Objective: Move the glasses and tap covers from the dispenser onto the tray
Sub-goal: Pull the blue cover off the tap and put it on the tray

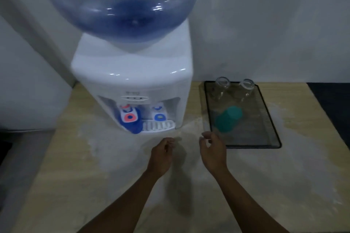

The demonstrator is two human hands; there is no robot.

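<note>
A white water dispenser (132, 73) stands on the table with a blue bottle (121, 0) on top. A blue tap cover (135, 125) hangs under the left, red-marked tap. The right, blue-marked tap (160, 114) is bare above the white drip grille (158, 126). To the right lies a dark mesh tray (265, 132) holding two clear glasses (221, 89) (246, 89) at its far end and a teal tap cover (228, 118) on its side. My left hand (161, 157) and my right hand (213, 151) hover empty with loosely curled fingers in front of the dispenser.
The table (94, 185) has a pale wood top with whitish worn patches. A white wall rises behind it. A dark surface (329, 96) borders the table at the right, and a grey floor drops away at the left.
</note>
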